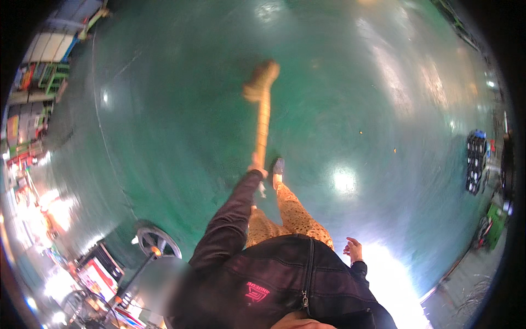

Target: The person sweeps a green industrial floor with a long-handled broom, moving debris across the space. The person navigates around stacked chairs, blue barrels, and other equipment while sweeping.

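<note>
Dark jacket, long sleeves running right down to both wrists, a silver zip up the front and a pink logo patch at seven o'clock of it; patterned tan trousers below, one pale shoe at twelve o'clock

Broom head is smeared by motion, bristles unreadable; left hand too small to show its grip; a grey blur hides the lower left.

A glossy green floor mirrors overhead lights, with cluttered shelves along the left edge.
</note>
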Motion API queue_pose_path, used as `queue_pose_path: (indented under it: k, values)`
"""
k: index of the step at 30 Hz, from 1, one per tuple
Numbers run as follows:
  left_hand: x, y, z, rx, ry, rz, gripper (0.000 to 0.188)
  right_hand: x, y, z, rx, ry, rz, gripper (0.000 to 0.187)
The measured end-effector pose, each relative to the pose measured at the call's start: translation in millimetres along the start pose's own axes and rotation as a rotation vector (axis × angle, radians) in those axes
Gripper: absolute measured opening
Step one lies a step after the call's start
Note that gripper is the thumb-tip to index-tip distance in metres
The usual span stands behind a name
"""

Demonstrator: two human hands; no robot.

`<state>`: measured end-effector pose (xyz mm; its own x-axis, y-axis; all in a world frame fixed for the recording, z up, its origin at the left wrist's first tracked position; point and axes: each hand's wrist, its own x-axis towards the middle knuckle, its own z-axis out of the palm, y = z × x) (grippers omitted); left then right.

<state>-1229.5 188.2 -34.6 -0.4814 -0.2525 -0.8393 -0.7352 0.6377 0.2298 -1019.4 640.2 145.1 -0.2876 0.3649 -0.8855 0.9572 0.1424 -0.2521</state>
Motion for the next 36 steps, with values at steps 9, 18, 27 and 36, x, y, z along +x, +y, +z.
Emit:
queue_pose_path:
  k: [9, 18, 27, 36]
  values:
    - [-114, 211, 45, -0.848, -1.314, -0.179, 0.024, -19, 54, 14, 0.331, 0.078, -0.016, 0.025]
    - [-110, 193, -101, -0.984, -1.4, -0.059, 0.016, 23, 25, 46, 0.316, -0.04, 0.005, 0.021]
    - [1, 208, -302, -0.741, -0.078, 0.178, 0.041, 78, -181, 45, 0.347, -0.033, -0.145, 0.027]
    - [281, 323, -345, -0.868, -0.942, -0.323, 0.013, 30, -279, 18, 0.484, 0.189, -0.189, 0.029]
